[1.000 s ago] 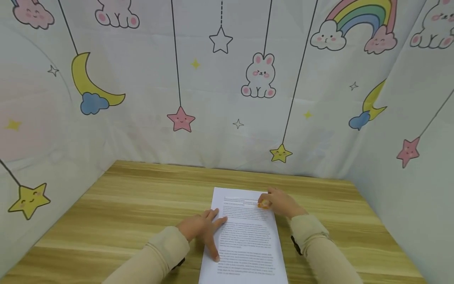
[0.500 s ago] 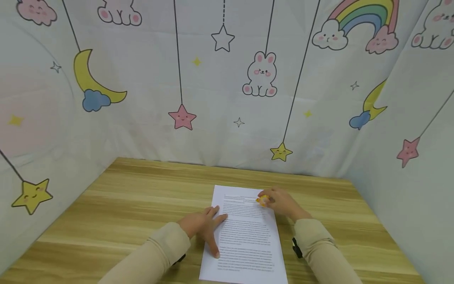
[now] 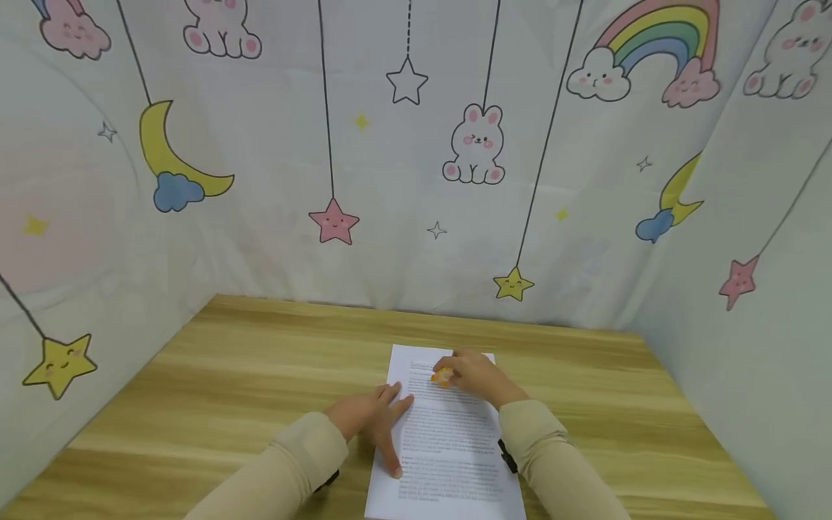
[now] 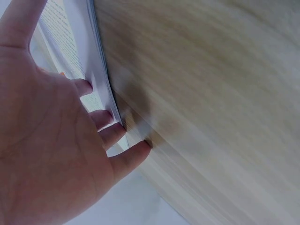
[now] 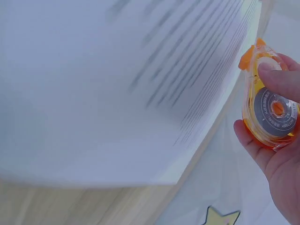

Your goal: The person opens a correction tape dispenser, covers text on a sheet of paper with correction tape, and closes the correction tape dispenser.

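A stack of printed paper point(image 3: 448, 440) lies on the table, its text lines running across the page. My left hand point(image 3: 373, 419) rests along the left edge of the stack with fingers spread; the left wrist view shows its fingertips point(image 4: 103, 117) at the layered paper edge point(image 4: 101, 51). Over the upper part of the page, my right hand point(image 3: 479, 377) grips a correction tape dispenser point(image 3: 444, 376). In the right wrist view the dispenser point(image 5: 272, 112) has a clear case, a grey disc and an orange tip, with the thumb point(image 5: 280, 83) across it. Whether its tip touches the paper cannot be told.
The wood-grain table point(image 3: 273, 361) extends to both sides of the paper. Behind it and along the sides hangs a white cloth point(image 3: 390, 267) printed with stars, moons and rabbits. A dark strap point(image 3: 508, 456) shows at the right cuff.
My right hand has carried the correction tape dispenser leftward, from near the right margin to above the middle of the upper text. The left hand keeps its place on the paper's edge.
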A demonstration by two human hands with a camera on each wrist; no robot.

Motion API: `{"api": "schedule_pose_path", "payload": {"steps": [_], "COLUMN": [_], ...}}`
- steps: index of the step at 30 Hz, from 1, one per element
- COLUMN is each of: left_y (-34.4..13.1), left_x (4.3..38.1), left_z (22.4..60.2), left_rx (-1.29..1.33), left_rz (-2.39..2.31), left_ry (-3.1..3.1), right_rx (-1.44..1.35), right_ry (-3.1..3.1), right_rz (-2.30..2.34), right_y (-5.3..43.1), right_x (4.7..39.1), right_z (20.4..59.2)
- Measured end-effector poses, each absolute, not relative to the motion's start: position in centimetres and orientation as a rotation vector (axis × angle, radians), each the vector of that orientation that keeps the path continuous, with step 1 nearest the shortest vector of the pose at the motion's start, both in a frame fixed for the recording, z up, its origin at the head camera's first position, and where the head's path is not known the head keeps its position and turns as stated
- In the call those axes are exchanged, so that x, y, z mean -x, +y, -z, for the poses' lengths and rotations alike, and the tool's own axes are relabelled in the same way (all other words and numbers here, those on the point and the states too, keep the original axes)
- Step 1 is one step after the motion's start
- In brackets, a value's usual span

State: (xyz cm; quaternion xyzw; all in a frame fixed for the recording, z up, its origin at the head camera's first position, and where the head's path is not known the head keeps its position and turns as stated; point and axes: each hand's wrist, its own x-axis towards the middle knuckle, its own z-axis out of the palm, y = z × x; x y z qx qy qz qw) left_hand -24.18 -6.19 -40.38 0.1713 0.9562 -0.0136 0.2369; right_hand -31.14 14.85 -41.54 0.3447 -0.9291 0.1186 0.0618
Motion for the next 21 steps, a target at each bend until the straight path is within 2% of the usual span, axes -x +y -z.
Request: {"api": "schedule_pose_path", "payload": {"steps": [8, 21], "left_y": [-6.4, -6.4], "left_x": [24.0, 24.0], "left_z": [40.3, 40.2], "left_rx": [-0.462, -0.468], "left_rz": [0.047, 0.047], "left_ry": [2.617, 2.603], "right_rx": [-1.092, -1.092], "right_ry": [-2.688, -2.744], "right_rz": [-0.202, -0.171], "right_y": [11.7, 10.2], "right_x": [31.4, 31.8], "right_z": [41.4, 41.6]}}
